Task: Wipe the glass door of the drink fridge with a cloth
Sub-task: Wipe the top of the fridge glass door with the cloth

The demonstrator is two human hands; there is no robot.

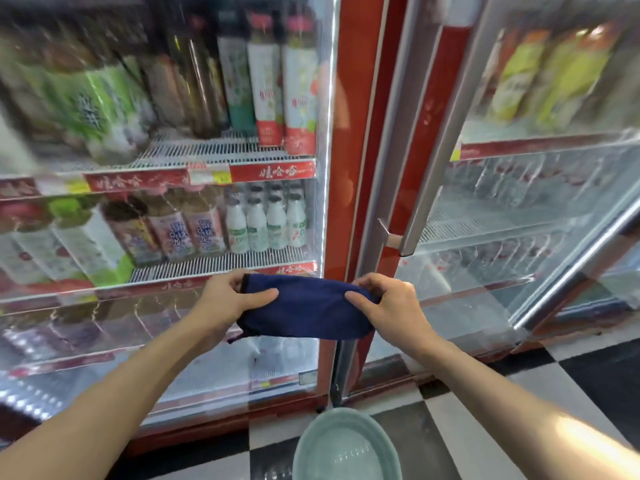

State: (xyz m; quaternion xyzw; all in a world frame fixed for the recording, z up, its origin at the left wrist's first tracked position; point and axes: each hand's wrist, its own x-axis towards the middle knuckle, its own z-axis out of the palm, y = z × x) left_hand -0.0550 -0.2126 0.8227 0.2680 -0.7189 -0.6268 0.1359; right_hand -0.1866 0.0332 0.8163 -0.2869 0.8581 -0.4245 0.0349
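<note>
Before the fridge door (166,209), your left hand (228,299) and right hand (391,303) each grip an end of the blue cloth (308,306), above a basin (346,448).

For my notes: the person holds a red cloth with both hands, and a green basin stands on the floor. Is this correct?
The head view shows the cloth is dark blue, not red. The left hand and right hand hold it, and the green basin stands on the floor.
</note>
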